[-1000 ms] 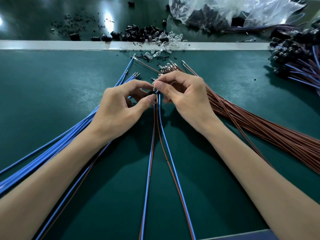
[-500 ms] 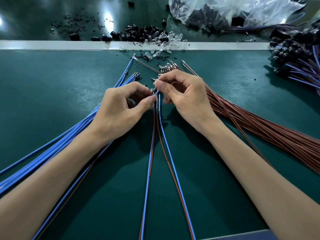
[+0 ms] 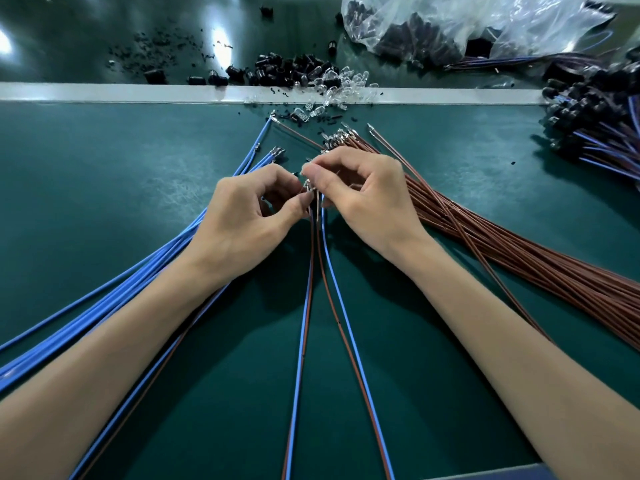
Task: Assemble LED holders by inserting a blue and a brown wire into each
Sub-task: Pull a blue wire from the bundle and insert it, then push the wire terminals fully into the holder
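The left hand [image 3: 249,216] and right hand [image 3: 363,199] both pinch one small holder [image 3: 314,202], largely hidden, over the middle of the counter [image 3: 104,168]. A finished heap [image 3: 595,109] lies far right. Thick bundles of blue wires [image 3: 138,271] and brown wires [image 3: 519,258] wait, so I'd judge much remains.

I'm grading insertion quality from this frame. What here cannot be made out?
1. Wire tips: head view; pinched by left hand and right hand, whose fingers cover them; seating too small to tell.
2. Bag: head view; crinkled plastic blurs its dark contents; top edge cuts it off.
3. Wired pile: head view; right edge cuts it off.
4. Blue wires, brown wires: far ends leave the frame.
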A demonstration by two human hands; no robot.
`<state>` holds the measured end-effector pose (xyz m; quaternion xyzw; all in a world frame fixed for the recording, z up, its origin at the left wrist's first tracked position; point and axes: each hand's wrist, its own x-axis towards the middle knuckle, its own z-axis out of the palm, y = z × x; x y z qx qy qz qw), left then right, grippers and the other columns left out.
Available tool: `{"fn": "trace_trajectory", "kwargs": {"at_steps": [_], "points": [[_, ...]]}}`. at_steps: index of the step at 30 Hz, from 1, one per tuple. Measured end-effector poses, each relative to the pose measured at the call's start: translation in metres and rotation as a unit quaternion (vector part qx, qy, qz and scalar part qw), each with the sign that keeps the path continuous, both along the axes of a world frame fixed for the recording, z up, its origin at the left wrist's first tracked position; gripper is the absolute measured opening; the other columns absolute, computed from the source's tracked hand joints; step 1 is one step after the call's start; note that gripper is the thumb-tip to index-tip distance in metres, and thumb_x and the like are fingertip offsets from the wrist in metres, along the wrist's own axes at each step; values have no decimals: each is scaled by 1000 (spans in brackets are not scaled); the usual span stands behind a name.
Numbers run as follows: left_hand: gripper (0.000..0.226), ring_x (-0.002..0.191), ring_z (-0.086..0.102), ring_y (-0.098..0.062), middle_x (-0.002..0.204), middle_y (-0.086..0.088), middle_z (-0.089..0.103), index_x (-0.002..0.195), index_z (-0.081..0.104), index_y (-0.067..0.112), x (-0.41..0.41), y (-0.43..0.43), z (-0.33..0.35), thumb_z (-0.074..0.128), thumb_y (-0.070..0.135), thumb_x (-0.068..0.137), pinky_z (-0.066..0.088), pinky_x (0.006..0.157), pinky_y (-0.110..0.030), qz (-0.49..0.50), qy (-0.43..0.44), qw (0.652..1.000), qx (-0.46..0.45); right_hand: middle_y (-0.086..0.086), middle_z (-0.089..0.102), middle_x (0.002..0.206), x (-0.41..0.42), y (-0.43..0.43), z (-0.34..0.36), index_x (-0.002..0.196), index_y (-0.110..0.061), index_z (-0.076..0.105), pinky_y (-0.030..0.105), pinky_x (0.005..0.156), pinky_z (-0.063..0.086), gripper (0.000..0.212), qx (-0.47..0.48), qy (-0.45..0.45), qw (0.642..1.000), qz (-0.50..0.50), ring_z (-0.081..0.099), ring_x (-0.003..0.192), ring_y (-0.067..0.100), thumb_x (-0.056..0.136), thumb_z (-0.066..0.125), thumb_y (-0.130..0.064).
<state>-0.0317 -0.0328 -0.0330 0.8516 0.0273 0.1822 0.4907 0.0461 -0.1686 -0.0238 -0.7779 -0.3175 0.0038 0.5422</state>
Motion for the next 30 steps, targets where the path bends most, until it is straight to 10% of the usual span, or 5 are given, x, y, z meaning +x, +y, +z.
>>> {"fn": "trace_trajectory", "kwargs": {"at_steps": [3,10,14,19,30], "points": [[13,50,50,4,69,8,67,78,61,21,1,0,1,67,14,87,37,51,-10,7,3,1000,-4,-8,64,77,19,17,13,90,-14,74,8,64,39,12,-55,-72,995,-36,53,62,-4,87,67,-24],[20,55,63,-5,69,2,68,75,58,21,2,1,0,66,7,87,48,58,-15,14,6,998,-54,7,56,130,91,70,21,124,-17,62,25,101,37,36,-320,-169,932,-24,51,120,21,91,53,-9],[17,54,63,-13,69,-4,68,75,59,19,3,1,0,66,9,87,49,56,-16,22,7,998,-51,9,59,126,93,81,10,123,-20,63,30,91,44,42,-374,-193,904,-70,53,119,27,87,49,-3],[14,59,63,-27,70,-9,68,76,59,16,3,3,-1,67,12,87,53,61,-38,22,3,999,-44,8,64,111,87,78,10,111,-13,65,27,74,40,27,-345,-245,896,-137,61,103,28,89,54,-1],[17,56,64,-9,67,13,62,78,59,24,1,3,4,69,14,85,48,52,-17,37,1,997,-64,-1,67,91,16,-5,2,96,-12,74,4,73,40,13,-103,-71,992,-24,58,77,1,84,70,-10]]}}
